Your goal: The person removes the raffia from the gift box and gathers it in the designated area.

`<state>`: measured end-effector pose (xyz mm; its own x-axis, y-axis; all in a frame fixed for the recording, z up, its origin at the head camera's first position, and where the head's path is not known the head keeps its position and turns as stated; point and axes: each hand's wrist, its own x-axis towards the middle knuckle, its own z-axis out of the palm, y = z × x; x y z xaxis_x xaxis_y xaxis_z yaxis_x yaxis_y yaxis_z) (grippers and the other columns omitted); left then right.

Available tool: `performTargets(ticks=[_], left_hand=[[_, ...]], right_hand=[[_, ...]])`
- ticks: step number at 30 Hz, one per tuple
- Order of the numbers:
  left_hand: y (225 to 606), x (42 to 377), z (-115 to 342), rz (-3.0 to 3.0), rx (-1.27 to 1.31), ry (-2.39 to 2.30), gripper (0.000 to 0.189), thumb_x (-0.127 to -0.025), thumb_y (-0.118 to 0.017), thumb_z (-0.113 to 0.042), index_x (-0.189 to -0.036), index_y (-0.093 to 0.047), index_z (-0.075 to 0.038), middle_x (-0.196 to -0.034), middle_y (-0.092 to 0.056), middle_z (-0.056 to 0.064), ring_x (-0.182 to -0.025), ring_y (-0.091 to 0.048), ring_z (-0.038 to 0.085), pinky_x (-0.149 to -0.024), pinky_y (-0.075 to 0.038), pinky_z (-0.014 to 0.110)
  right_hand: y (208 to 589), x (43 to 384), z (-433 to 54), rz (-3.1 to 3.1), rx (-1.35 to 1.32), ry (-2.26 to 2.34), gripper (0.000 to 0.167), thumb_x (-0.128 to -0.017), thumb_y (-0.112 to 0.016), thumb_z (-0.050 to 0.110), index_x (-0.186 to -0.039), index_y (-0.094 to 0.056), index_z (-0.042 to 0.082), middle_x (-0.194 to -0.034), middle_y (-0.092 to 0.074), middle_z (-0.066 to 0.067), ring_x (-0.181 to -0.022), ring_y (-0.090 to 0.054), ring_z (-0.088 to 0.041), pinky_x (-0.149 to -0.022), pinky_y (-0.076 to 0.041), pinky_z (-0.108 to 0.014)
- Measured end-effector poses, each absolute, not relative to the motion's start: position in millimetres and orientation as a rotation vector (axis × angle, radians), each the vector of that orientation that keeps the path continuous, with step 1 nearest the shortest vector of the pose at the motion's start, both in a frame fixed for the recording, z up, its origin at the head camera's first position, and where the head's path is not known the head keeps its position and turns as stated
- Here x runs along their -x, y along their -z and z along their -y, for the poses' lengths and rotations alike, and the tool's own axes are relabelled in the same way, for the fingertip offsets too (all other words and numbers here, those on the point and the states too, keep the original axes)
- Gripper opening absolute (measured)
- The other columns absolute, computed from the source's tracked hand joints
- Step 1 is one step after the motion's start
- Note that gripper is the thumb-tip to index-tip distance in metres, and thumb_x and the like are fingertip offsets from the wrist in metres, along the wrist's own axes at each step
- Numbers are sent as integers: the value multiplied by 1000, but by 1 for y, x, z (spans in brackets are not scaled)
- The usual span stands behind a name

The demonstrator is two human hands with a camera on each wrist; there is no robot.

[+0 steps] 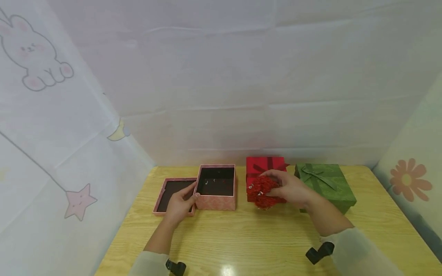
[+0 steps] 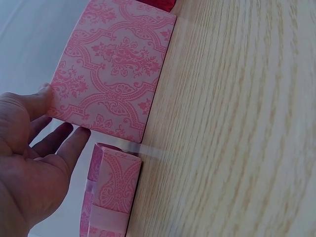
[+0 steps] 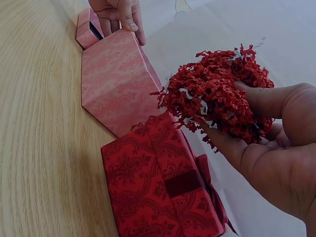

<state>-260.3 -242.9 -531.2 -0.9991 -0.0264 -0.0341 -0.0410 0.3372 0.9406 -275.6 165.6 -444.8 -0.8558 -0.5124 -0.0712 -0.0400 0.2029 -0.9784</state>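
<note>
An open pink patterned gift box (image 1: pixel 215 202) with a dark interior stands on the table. A few small pale and red scraps lie on its bottom. My left hand (image 1: pixel 179 205) holds the box at its left edge, thumb at the front corner (image 2: pixel 51 94) and fingers along the side. My right hand (image 1: pixel 293 189) grips a clump of red shredded paper (image 3: pixel 217 94) with some white bits in it. The clump is up in the air, over the front of a closed red gift box (image 3: pixel 153 182) with a dark ribbon, right of the pink box.
The pink box's lid (image 1: pixel 159 207) lies inside-up to the left of the box, partly behind the left hand. A closed green gift box (image 1: pixel 336 188) with a bow stands at the right. A white cloth wall (image 1: pixel 207 130) rises behind the wooden table (image 1: pixel 221 237).
</note>
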Motion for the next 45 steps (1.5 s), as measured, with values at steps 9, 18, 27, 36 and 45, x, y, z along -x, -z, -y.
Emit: performTargets(ticks=[9,18,27,36,45], left_hand=[[532,261,243,-2535,54,-1799,53,-99,-73,-36,-149,-57,-36,-151,-57,4,-135,-56,29,-74,-63,51],[533,261,244,-2580,25,-1782,54,-98,-74,-38,-149,-58,-33,-150,-57,5,-137,-54,26,-80,-63,45],[532,261,244,-2555,58,-1809,54,-97,-75,-39,-149,-59,-34,-150,-57,6,-135,-56,28,-70,-63,51],[534,259,245,-2535,90,-1810,52,-98,-75,-36,-147,-59,-38,-150,-57,4,-132,-58,27,-71,-63,52],[536,261,248,-2659,34,-1718,54,-96,-74,-43,-148,-59,-35,-147,-60,3,-136,-55,20,-91,-57,28]], right_hand=[[449,266,-185,-2141,538,1682,55,-91,-75,1,-141,-52,-1,-133,-63,-17,-121,-62,-29,-91,-58,-36],[453,257,-202,-2102,514,1704,59,-92,-73,0,-145,-47,-4,-138,-58,-21,-122,-62,-27,-90,-59,-37],[454,245,-221,-2095,492,1705,61,-95,-71,1,-148,-43,-3,-141,-55,-24,-122,-62,-25,-91,-59,-38],[458,238,-243,-2087,438,1749,65,-97,-71,6,-152,-38,-3,-141,-57,-21,-121,-63,-20,-92,-59,-39],[459,220,-267,-2133,394,1762,63,-97,-73,10,-149,-40,-5,-138,-57,-23,-119,-64,-15,-91,-59,-39]])
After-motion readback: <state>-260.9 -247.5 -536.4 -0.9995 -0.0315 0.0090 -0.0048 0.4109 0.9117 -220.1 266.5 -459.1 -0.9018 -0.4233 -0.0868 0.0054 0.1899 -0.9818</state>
